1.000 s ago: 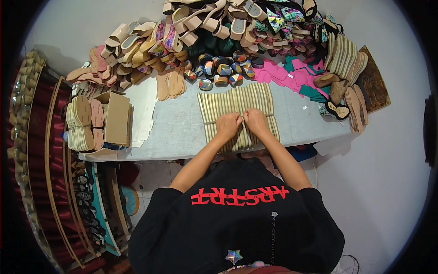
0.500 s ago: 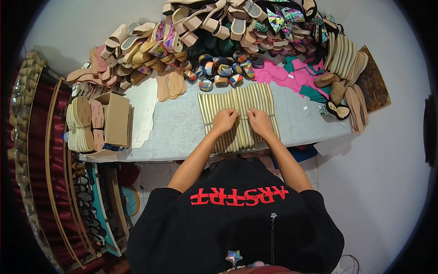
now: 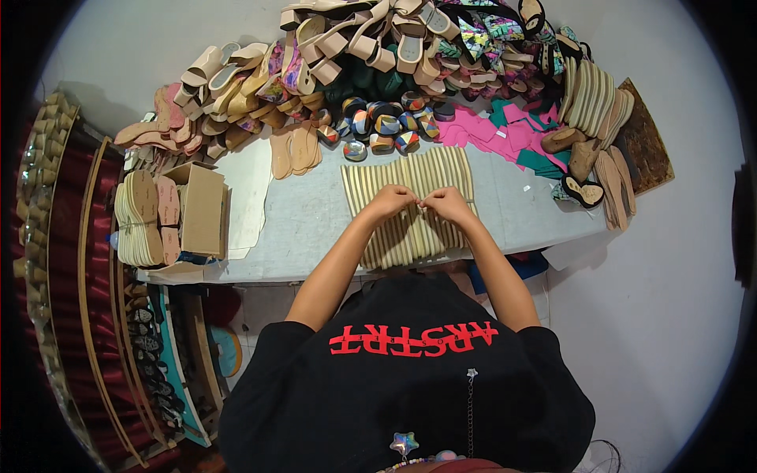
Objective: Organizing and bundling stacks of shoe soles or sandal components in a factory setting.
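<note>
A wide bundle of shoe insoles (image 3: 410, 236), stood on edge side by side, shows cream and brown-olive stripes at the front middle of the table. A thin string seems to run across the bundle. Over its middle, my left hand (image 3: 392, 203) is closed in a pinch, its fingertips almost meeting those of my right hand (image 3: 447, 202), which pinches too. A small pale bit of the string shows at the fingertips. The rest of it is hidden by my hands.
Heaped shoes (image 3: 386, 47) line the table's back. Patterned heels (image 3: 386, 124) sit before them, pink fabric pieces (image 3: 497, 134) to their right. A cardboard box (image 3: 203, 209) and tied insoles (image 3: 138, 217) stand left. Striped soles (image 3: 591, 98) and wooden shoe lasts (image 3: 583, 158) lie right.
My hands have come together over the middle of the bundle, from slightly apart to fingertips nearly touching. The bundle's right side has drawn inward a little.
</note>
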The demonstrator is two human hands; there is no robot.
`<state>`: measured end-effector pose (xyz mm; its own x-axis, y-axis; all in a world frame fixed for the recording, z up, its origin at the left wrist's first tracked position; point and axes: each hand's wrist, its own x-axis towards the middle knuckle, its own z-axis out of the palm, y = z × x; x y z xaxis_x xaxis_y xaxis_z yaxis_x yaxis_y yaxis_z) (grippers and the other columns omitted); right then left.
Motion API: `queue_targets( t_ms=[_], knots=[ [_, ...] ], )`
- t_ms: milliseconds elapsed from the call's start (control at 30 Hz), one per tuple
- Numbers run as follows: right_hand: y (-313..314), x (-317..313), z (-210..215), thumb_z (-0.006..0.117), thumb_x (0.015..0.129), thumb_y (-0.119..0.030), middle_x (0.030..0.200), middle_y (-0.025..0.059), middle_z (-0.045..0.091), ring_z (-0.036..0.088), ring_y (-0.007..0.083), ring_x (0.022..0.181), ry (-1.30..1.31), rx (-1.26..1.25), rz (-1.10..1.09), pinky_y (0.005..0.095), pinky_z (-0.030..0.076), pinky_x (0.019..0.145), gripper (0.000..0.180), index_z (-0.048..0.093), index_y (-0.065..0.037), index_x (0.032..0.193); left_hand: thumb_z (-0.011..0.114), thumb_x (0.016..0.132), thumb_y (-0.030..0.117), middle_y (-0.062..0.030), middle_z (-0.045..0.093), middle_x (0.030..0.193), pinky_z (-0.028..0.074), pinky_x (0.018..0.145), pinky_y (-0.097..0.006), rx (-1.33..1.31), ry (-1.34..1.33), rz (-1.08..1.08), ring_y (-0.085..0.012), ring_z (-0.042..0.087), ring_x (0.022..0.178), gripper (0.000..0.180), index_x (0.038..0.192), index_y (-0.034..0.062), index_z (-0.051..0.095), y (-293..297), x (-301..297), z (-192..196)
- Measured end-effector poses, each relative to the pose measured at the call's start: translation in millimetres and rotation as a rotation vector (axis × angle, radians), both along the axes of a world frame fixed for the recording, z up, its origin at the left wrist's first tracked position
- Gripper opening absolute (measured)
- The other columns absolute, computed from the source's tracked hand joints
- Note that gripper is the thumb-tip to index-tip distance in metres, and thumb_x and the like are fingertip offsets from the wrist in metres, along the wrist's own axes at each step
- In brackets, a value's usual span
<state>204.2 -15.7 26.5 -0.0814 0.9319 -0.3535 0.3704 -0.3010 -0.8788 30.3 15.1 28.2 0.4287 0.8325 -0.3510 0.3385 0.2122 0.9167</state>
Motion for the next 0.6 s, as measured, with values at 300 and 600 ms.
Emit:
queue_targets(
  t_ms=[300,600],
  knots=[
    [-4,5,-4,0.067,0.07,-0.011,0.064,0.0062,0.062,0.055,0.0098,0.056,-0.033,0.165,0.062,0.0248,0.044,0.052,0.014,0.067,0.002,0.075,0.061,0.075,0.003,-0.01,0.065,0.078,0.047,0.066,-0.025,-0.039,-0.006,-0.14,-0.0129,0.059,0.07,0.011,0.083,-0.0032,0.065,11,-10,3],
    [-18,-4,-17,0.067,0.071,-0.009,0.077,0.0084,0.063,0.058,0.0112,0.06,0.206,0.313,-0.119,0.0234,0.046,0.055,0.013,0.064,0.003,0.074,0.065,0.077,0.013,-0.0051,0.062,0.076,0.045,0.064,-0.025,0.045,-0.056,-0.041,-0.0106,0.056,0.069,0.016,0.085,-0.0008,0.062,-10,-9,4]
  ],
)
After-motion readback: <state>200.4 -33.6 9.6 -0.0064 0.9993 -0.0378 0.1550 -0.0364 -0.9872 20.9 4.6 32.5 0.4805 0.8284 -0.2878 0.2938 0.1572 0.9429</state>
